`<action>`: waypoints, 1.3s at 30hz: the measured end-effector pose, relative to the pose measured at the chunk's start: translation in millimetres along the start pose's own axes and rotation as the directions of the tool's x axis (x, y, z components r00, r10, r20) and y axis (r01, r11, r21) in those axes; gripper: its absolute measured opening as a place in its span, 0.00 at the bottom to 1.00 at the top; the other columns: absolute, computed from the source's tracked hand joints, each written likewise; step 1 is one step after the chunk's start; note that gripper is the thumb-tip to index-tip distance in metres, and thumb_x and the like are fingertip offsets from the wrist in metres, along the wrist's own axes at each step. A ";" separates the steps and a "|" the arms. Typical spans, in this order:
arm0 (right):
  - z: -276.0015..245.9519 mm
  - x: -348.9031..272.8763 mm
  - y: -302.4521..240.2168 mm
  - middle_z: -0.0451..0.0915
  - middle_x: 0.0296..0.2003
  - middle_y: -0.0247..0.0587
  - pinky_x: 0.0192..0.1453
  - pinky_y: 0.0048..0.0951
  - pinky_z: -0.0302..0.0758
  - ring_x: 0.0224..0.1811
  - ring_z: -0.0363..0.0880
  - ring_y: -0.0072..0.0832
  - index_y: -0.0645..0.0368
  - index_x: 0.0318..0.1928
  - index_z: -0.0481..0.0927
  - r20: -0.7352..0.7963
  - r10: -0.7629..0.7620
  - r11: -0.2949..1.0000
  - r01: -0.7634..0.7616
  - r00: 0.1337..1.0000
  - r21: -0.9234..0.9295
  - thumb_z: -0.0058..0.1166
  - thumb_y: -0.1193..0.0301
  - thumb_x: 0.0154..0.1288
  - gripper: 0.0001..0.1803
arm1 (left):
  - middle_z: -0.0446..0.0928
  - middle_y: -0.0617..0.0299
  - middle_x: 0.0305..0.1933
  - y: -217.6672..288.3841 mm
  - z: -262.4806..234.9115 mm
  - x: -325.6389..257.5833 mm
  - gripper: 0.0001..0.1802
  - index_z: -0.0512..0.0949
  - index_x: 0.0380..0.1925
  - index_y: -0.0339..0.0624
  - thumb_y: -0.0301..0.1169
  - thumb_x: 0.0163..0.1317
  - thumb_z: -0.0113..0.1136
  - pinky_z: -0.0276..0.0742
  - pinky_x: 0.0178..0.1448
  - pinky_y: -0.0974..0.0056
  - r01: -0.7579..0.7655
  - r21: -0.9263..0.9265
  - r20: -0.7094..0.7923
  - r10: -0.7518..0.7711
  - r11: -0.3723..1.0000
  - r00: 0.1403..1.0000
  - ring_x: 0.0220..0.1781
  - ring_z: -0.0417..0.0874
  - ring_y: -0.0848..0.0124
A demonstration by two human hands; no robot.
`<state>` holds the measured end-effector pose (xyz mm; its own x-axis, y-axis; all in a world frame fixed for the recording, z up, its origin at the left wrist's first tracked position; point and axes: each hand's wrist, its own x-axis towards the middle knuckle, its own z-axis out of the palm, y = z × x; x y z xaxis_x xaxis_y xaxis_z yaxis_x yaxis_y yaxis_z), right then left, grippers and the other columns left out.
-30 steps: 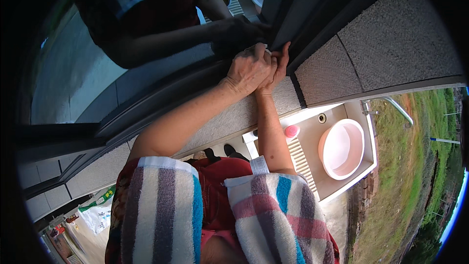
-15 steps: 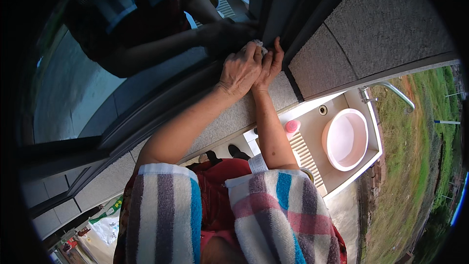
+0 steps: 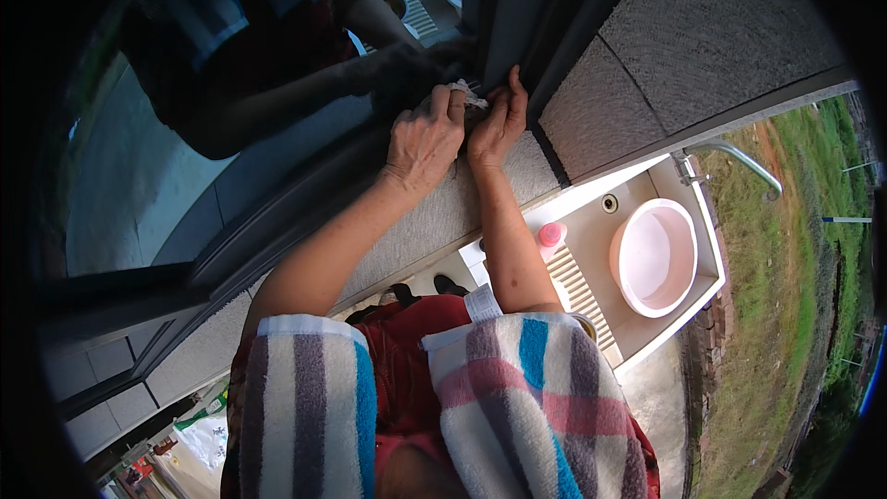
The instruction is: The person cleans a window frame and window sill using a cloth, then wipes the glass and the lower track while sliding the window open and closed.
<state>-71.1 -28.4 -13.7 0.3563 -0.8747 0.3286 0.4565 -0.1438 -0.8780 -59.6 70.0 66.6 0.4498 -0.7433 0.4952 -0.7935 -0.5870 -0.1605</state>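
At the lower corner of a dark window frame point(image 3: 517, 28), both my hands work close together on a small crumpled whitish cloth point(image 3: 469, 91). My left hand point(image 3: 423, 143) is closed, its bent fingers pressing the cloth against the frame. Just beside it, my right hand point(image 3: 497, 129) has its fingers curled at the cloth's other side, with one finger pointing up along the frame. Its grip is partly hidden. The dark window glass point(image 3: 277, 111) reflects my arms and the striped towelling sleeves.
Below the window runs a grey stone sill point(image 3: 434, 212). To the right stands a white sink point(image 3: 637, 342) with a ribbed washboard point(image 3: 580, 294), holding a pale pink basin point(image 3: 654, 259). A pink-topped container point(image 3: 551, 235) sits at its edge, near my right forearm. A metal tap point(image 3: 739, 155) arches behind.
My left hand has shifted left and slightly down, away from my right hand, so more of the cloth shows between them. The right hand has moved slightly left.
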 end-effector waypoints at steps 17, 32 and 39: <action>1.3 -2.2 6.7 0.69 0.30 0.30 0.27 0.17 0.75 0.27 0.69 0.16 0.53 0.65 0.72 0.035 -0.051 0.998 0.050 0.998 0.036 0.32 0.72 0.76 0.22 | 0.73 0.64 0.41 -37.2 -15.2 -61.9 0.14 0.81 0.44 0.44 0.26 0.55 0.61 0.80 0.31 0.69 0.111 -0.017 -0.074 -0.112 0.994 0.991 0.28 0.84 0.71; -5.0 0.9 10.8 0.71 0.31 0.34 0.31 0.25 0.83 0.29 0.72 0.19 0.50 0.67 0.68 0.106 -0.022 0.999 0.017 0.994 0.044 0.31 0.75 0.77 0.23 | 0.73 0.67 0.45 -180.1 -118.7 -304.4 0.26 0.81 0.49 0.53 0.20 0.48 0.62 0.82 0.33 0.65 0.491 0.345 -0.073 -0.498 0.800 0.864 0.33 0.85 0.67; -12.3 -14.8 -3.6 0.66 0.47 0.39 0.47 0.25 0.74 0.39 0.71 0.23 0.53 0.73 0.61 0.174 -0.120 0.951 0.164 0.977 -0.261 0.43 0.78 0.69 0.31 | 0.76 0.56 0.49 -199.4 -154.2 -347.8 0.22 0.80 0.53 0.47 0.21 0.56 0.60 0.82 0.40 0.58 0.777 0.375 -0.014 -0.835 0.505 0.550 0.38 0.85 0.57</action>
<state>-88.1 -20.7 -19.6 0.4352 -0.7571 0.4873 0.2799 -0.4007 -0.8724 -121.1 495.1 58.1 0.9044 0.0861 0.4180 0.1024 -0.9946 -0.0167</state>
